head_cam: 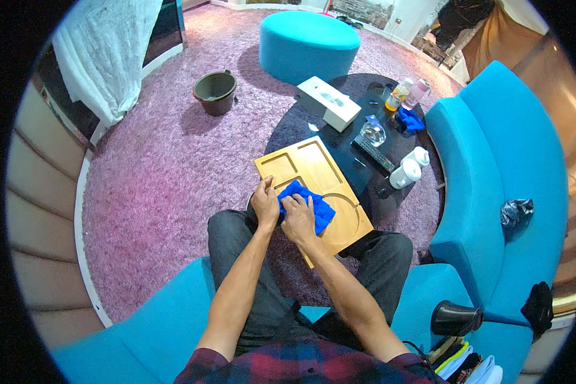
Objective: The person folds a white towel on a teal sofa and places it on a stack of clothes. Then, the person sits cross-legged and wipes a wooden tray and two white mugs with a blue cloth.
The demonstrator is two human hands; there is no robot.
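A light wooden compartment tray, with rectangular recesses and one round recess, lies tilted across my knees and reaches over the table's near edge. My left hand grips the tray's left edge, thumb on the top side. Under my right hand is a crumpled blue cloth, pressed against the tray with bent fingers. The cloth covers part of a left recess and touches the rim of the round one. My left fingertips beneath the tray are hidden.
On the dark round table are a white box, a glass ashtray, a remote control, white lidded containers, bottles and another blue cloth. A bucket and turquoise ottoman stand on the carpet. A turquoise sofa curves right.
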